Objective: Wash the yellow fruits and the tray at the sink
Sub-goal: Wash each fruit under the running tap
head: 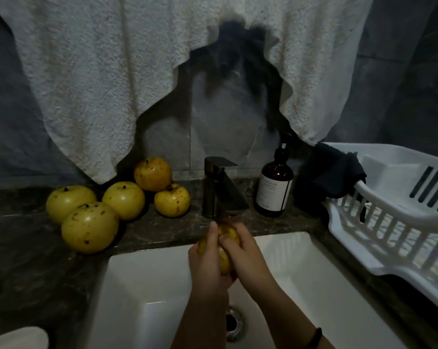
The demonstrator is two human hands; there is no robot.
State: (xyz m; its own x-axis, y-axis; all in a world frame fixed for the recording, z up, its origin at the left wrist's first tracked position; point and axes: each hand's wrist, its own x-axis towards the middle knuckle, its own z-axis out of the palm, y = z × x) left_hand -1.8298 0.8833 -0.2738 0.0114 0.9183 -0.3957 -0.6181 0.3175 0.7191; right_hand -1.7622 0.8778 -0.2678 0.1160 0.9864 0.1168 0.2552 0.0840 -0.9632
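Under faucet (219, 190), left hand (208, 263) and right hand (248, 255) both clamped on yellow fruit (228, 233); advice: turn it slowly, rub all spots.

Dark marble counter (24, 248): five yellow fruits (123, 200) clustered 9-10 o'clock, faucet (215, 190) 12 o'clock, brown pump bottle (274, 187) 1 o'clock, white slatted tray (389, 222) 3 o'clock, white sink (142, 285) inset 6 o'clock.

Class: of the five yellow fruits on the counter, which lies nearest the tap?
The rightmost fruit, speckled, sits just left of the tap and in front of the rearmost fruit.
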